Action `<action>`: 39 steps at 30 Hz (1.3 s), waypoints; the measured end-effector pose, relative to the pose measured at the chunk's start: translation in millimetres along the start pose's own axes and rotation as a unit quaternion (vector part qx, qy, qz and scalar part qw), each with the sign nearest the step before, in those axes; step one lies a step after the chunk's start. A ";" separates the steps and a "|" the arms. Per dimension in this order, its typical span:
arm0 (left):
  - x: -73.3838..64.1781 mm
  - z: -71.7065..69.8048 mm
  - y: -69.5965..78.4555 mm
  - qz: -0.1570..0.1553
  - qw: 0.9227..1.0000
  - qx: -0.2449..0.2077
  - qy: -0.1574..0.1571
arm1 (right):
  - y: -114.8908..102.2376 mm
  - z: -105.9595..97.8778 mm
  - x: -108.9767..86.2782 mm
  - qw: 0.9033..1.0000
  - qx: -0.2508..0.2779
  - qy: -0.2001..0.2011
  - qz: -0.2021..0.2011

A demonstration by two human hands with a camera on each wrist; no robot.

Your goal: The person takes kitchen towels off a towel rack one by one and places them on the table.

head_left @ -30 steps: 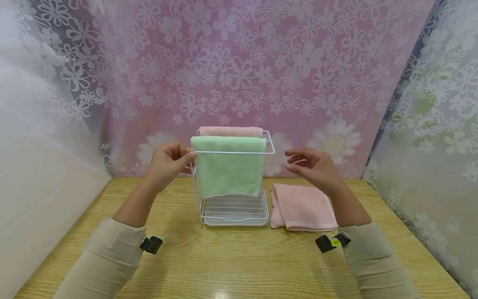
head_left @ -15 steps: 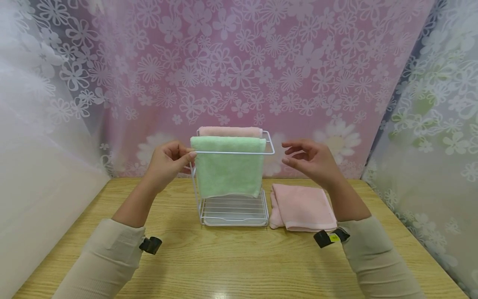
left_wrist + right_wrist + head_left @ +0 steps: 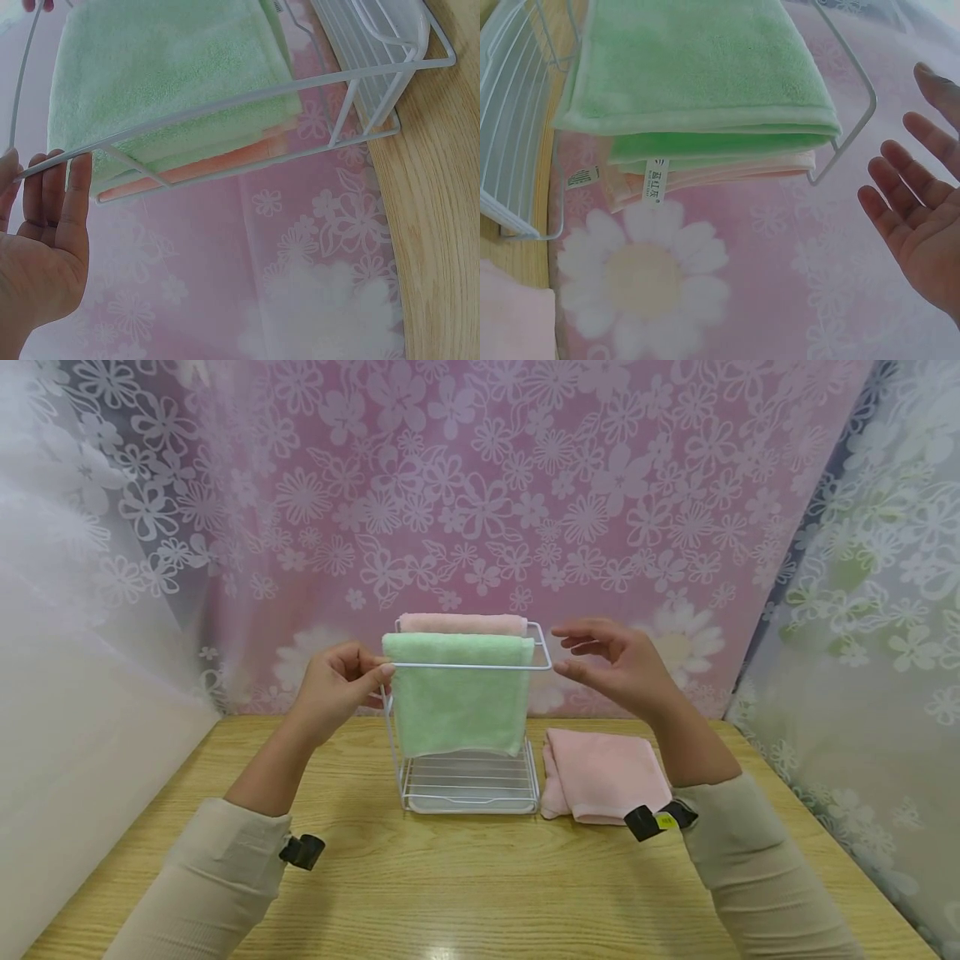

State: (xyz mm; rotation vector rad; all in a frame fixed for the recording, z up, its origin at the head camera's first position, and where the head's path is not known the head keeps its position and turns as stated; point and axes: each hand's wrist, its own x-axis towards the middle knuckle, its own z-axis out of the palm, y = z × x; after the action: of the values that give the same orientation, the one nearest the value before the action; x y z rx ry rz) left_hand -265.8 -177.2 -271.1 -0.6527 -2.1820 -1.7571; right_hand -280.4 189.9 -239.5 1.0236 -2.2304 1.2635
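Observation:
A white wire rack (image 3: 472, 667) stands on the table with two towels draped over its upper bars. The green towel (image 3: 465, 710) hangs in front of a pink towel (image 3: 462, 624). With thumb and fingers, my left hand (image 3: 333, 685) pinches the rack's upper front-left corner; the left wrist view shows these fingers (image 3: 77, 199) on the wire. Beside the upper right corner, my right hand (image 3: 622, 668) holds nothing, its fingers spread loosely. In the right wrist view a gap separates the right hand (image 3: 930, 232) from the rack. Cloth labels (image 3: 656, 182) dangle below the towels.
A folded pink towel (image 3: 603, 768) lies on the wooden table (image 3: 450, 877), right of the rack. Under the rack's lower wires sits a pale tray (image 3: 472, 806). Flower-patterned curtains (image 3: 487, 485) enclose the back and right side; a whitish sheet (image 3: 97, 693) hangs at left.
My right hand has moved left and slightly up, closer to the rack's upper right corner. The left hand, rack and towels have stayed put.

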 end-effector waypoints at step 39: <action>0.0 -0.6 0.7 -0.001 1.000 0.010 -0.005 | -17.1 24.6 58.6 0.990 -0.062 -0.122 0.035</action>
State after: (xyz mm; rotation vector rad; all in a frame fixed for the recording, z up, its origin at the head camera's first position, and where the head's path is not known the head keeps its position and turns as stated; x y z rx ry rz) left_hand -265.6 -177.7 -270.4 -0.6565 -2.2047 -1.7354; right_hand -305.9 139.4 -205.8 1.1135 -2.5139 1.0596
